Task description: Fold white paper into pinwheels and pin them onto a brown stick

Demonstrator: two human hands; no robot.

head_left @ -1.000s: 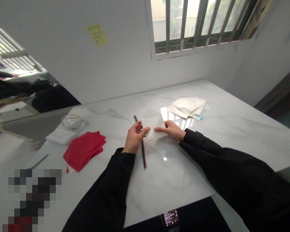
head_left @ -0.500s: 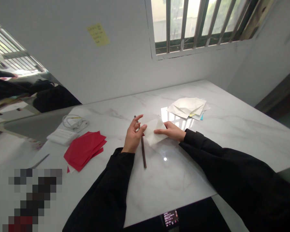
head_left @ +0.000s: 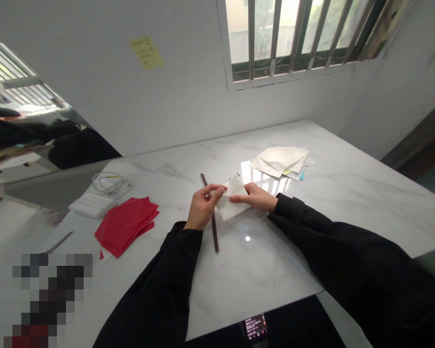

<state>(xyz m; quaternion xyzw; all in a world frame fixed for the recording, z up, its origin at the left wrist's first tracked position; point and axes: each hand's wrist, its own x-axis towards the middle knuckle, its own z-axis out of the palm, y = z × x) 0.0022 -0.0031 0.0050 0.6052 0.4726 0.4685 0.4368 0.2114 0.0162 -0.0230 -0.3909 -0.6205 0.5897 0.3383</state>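
Note:
A cream-white paper envelope [head_left: 234, 209] is held up above the table between my two hands. My right hand [head_left: 255, 197] grips its right side, thumb across the front. At its upper left edge, my left hand [head_left: 204, 205] is closed, thumb and forefinger pinching the paper. A dark brown stick, like a pencil [head_left: 215, 234], lies on the table under my left hand, partly hidden by it. Two small shiny bits [head_left: 237, 174] show just beyond the envelope's top edge; they are too small to name.
Red envelopes [head_left: 125, 229] lie in a pile to the left, near a white box [head_left: 93, 205] and a coiled white cable [head_left: 112, 183]. More cream envelopes [head_left: 281, 159] are stacked at the back right. A lit phone screen [head_left: 255, 327] shows below the front table edge.
My left hand, with fingers spread before, has closed onto the envelope's upper left edge. The envelope has tilted slightly; my right hand has hardly moved.

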